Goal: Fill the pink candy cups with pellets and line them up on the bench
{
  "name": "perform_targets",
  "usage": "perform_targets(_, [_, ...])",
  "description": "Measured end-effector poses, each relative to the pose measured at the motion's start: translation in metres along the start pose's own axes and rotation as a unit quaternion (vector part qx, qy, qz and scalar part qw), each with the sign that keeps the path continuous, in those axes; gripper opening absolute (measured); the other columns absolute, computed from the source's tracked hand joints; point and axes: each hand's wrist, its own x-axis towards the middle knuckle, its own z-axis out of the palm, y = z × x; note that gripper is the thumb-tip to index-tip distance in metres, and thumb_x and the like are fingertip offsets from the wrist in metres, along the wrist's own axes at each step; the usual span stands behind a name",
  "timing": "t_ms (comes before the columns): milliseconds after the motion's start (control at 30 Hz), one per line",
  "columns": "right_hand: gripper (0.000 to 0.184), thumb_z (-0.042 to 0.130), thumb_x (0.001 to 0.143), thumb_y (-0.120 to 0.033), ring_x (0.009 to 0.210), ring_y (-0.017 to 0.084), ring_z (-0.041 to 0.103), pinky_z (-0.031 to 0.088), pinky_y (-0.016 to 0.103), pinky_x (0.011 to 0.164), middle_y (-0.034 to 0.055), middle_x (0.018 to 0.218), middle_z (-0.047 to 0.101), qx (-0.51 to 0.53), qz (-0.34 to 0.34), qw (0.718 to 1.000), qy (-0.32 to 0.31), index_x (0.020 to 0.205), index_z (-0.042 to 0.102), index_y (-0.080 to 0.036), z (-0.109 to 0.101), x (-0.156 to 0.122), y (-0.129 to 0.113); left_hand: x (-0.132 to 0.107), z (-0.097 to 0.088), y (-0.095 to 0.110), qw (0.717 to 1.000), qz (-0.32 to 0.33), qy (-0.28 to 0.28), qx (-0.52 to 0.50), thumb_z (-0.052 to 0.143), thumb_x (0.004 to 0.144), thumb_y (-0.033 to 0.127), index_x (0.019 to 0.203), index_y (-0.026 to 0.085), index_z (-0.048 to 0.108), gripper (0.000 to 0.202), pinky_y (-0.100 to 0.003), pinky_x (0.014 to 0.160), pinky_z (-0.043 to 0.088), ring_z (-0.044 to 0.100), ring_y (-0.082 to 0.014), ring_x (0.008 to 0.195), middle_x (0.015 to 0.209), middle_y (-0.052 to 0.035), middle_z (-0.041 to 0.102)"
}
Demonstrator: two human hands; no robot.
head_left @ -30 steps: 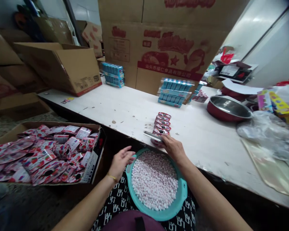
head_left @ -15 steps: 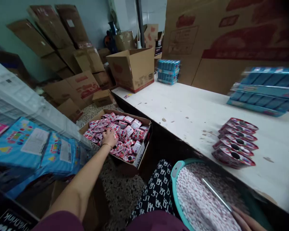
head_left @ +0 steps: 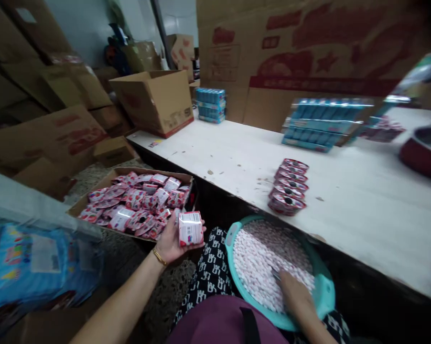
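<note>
My left hand (head_left: 172,239) is palm up and holds a small pink and white packet (head_left: 190,228) between the cardboard box of packets (head_left: 93,200) and the teal basin (head_left: 323,291). The basin rests on my lap and is full of small pink and white candies (head_left: 262,258). My right hand (head_left: 296,296) is down in the candies, fingers curled around something metal that is mostly hidden. A row of filled red packets (head_left: 289,186) lies on the white table (head_left: 380,205) just beyond the basin.
Stacks of blue boxes (head_left: 323,124) and a second blue stack (head_left: 210,104) sit on the table before large cardboard cartons (head_left: 308,48). An open brown carton (head_left: 154,98) stands at the table's left end. A red metal bowl (head_left: 423,153) is at right. Blue bags (head_left: 29,258) lie at left.
My left hand has come back from the box of packets with one packet in it. My right hand has pushed deeper into the candies. The view swung right.
</note>
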Motion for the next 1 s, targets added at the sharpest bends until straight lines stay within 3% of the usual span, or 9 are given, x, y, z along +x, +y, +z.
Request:
perform_targets(67, [0.033, 0.032, 0.079, -0.024, 0.086, 0.028, 0.061, 0.044, 0.041, 0.073, 0.0137, 0.093, 0.064, -0.006, 0.038, 0.999, -0.023, 0.1, 0.058, -0.021, 0.007, 0.016, -0.017, 0.013, 0.008, -0.035, 0.999, -0.029, 0.002, -0.037, 0.053, 0.077, 0.046, 0.121, 0.016, 0.045, 0.054, -0.051, 0.083, 0.045, 0.055, -0.0295, 0.103, 0.114, -0.0148, 0.058])
perform_targets(133, [0.03, 0.033, 0.082, -0.022, 0.09, 0.026, 0.059, 0.043, 0.036, 0.074, 0.0131, 0.099, 0.062, 0.028, 0.057, 0.998, -0.029, 0.103, 0.054, -0.019, 0.009, 0.026, -0.021, 0.029, 0.012, -0.064, 0.996, -0.06, 0.047, -0.038, 0.057, 0.077, 0.031, 0.12, 0.015, 0.045, 0.048, -0.048, 0.083, 0.046, 0.059, -0.0257, 0.095, 0.104, -0.0127, 0.063])
perform_targets(200, [0.027, 0.037, 0.083, -0.023, 0.094, 0.022, 0.057, 0.042, 0.031, 0.076, 0.0104, 0.103, 0.062, 0.068, 0.062, 0.995, -0.034, 0.105, 0.052, -0.019, 0.008, 0.027, -0.014, 0.045, 0.014, -0.086, 0.991, -0.099, 0.085, -0.02, 0.057, 0.077, 0.023, 0.12, 0.015, 0.045, 0.046, -0.046, 0.084, 0.046, 0.062, -0.0231, 0.088, 0.096, -0.0105, 0.065])
perform_targets(300, [0.024, 0.04, 0.083, -0.023, 0.093, 0.018, 0.056, 0.041, 0.026, 0.076, 0.0069, 0.101, 0.062, 0.112, 0.055, 0.991, -0.04, 0.102, 0.053, -0.018, 0.0, 0.019, 0.002, 0.067, 0.016, -0.105, 0.988, -0.134, 0.078, -0.003, 0.057, 0.078, 0.025, 0.119, 0.017, 0.046, 0.044, -0.044, 0.083, 0.047, 0.062, -0.0221, 0.085, 0.096, -0.0093, 0.064])
perform_targets(400, [0.025, 0.039, 0.084, -0.025, 0.094, 0.016, 0.055, 0.041, 0.026, 0.079, 0.0062, 0.102, 0.062, 0.148, 0.031, 0.988, -0.027, 0.103, 0.053, -0.017, -0.021, 0.008, 0.008, 0.085, 0.02, -0.119, 0.991, -0.13, 0.043, -0.007, 0.056, 0.079, 0.027, 0.116, 0.019, 0.049, 0.038, -0.043, 0.083, 0.046, 0.062, -0.0209, 0.084, 0.098, -0.0083, 0.063])
perform_targets(533, [0.029, 0.04, 0.085, -0.031, 0.095, 0.018, 0.055, 0.041, 0.027, 0.081, 0.008, 0.102, 0.061, 0.176, -0.009, 0.984, -0.005, 0.104, 0.055, -0.016, -0.072, -0.006, -0.001, 0.104, 0.034, -0.138, 0.99, -0.136, 0.031, -0.008, 0.052, 0.082, 0.028, 0.111, 0.02, 0.052, 0.031, -0.039, 0.08, 0.046, 0.062, -0.0179, 0.08, 0.093, -0.0064, 0.064])
perform_targets(733, [0.03, 0.038, 0.086, -0.032, 0.09, 0.021, 0.059, 0.043, 0.03, 0.073, 0.0066, 0.099, 0.063, -0.045, -0.017, 0.997, -0.052, 0.108, 0.057, -0.024, -0.137, -0.008, -0.035, 0.116, 0.053, -0.163, 0.986, -0.164, 0.013, -0.029, 0.05, 0.083, 0.025, 0.11, 0.017, 0.052, 0.028, -0.036, 0.079, 0.046, 0.062, -0.0178, 0.077, 0.086, -0.0067, 0.065])
perform_targets(833, [0.028, 0.038, 0.085, -0.032, 0.078, 0.022, 0.061, 0.044, 0.031, 0.064, 0.0083, 0.09, 0.064, -0.15, -0.017, 0.987, -0.059, 0.099, 0.061, -0.022, -0.152, -0.002, -0.057, 0.117, 0.055, -0.167, 0.982, -0.187, 0.02, -0.013, 0.046, 0.085, 0.026, 0.111, 0.016, 0.05, 0.029, -0.037, 0.074, 0.047, 0.063, -0.0189, 0.072, 0.083, -0.0077, 0.065])
perform_targets(1000, [0.026, 0.036, 0.081, -0.014, 0.075, 0.021, 0.06, 0.041, 0.029, 0.061, 0.0116, 0.079, 0.063, -0.22, -0.051, 0.973, -0.058, 0.08, 0.062, -0.016, -0.163, 0.007, -0.086, 0.119, 0.052, -0.172, 0.981, -0.191, 0.036, 0.005, 0.045, 0.085, 0.027, 0.113, 0.017, 0.049, 0.03, -0.035, 0.067, 0.047, 0.062, -0.0185, 0.068, 0.079, -0.0068, 0.065])
